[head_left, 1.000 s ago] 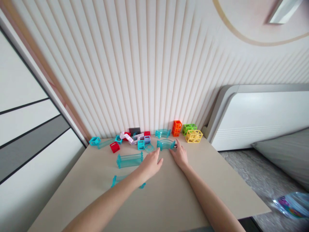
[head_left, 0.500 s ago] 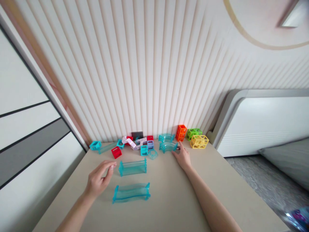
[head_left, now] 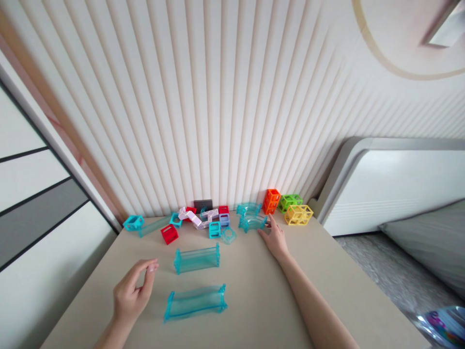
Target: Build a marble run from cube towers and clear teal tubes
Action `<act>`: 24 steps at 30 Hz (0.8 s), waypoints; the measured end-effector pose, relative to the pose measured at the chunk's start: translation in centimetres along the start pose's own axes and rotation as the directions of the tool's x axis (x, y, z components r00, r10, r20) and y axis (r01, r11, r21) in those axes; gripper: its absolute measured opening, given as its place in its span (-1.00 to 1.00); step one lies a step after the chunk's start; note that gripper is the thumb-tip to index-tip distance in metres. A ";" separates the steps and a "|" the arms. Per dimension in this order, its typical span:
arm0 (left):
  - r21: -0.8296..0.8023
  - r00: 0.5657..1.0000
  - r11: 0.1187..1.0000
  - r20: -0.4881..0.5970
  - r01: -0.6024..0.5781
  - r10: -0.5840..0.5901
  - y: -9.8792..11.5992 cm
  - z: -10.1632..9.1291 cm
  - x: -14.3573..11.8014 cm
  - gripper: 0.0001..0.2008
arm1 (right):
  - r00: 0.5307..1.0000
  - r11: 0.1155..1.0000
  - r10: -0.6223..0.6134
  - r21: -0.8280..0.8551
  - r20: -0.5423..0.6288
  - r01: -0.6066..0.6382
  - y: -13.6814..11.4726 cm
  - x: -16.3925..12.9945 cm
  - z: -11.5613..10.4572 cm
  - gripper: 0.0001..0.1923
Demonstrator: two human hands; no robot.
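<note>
My left hand (head_left: 133,290) hovers over the table's left side, its thumb and fingertips drawn together with nothing visible in them. Nearest to it are two straight clear teal track pieces (head_left: 198,259), one behind the other; the nearer track piece (head_left: 196,303) lies slightly slanted. Farther back, my right hand (head_left: 274,238) has its thumb and fingers around the right end of a curved clear teal track piece (head_left: 253,223). A second curved piece (head_left: 248,209) lies just behind that one. An orange block tower (head_left: 271,201) stands right behind my right fingertips.
Green frame blocks (head_left: 290,202) and yellow frame blocks (head_left: 298,214) sit at the back right. Along the back left are a red block (head_left: 169,234), teal blocks (head_left: 133,222), lilac pieces (head_left: 194,217) and a clear ring (head_left: 228,235). A ribbed wall (head_left: 218,121) rises behind the table.
My left hand has drawn back toward me and left, away from the straight track pieces. My right hand stays at the curved piece. The view has shifted slightly.
</note>
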State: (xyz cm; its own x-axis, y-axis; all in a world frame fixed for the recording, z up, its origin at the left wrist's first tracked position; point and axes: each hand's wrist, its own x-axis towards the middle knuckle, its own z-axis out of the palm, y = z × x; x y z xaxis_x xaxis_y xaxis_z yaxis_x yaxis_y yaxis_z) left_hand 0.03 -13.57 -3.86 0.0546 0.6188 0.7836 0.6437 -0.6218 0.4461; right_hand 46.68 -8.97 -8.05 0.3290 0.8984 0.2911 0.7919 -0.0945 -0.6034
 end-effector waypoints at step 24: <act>-0.005 0.978 0.987 0.134 -0.158 0.157 0.3 1.2 0.2 -0.88 | 0.999 0.997 0.012 -0.079 0.045 -0.009 -0.7 -0.3 -0.3 -0.24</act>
State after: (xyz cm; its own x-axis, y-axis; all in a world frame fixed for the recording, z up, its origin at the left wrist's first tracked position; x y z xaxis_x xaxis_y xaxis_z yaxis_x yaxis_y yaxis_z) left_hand 1.15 -13.06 -4.12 0.2568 0.5723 0.7788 0.6233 -0.7139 0.3191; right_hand 46.17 -9.31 -7.46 0.3152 0.9156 0.2496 0.8273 -0.1362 -0.5451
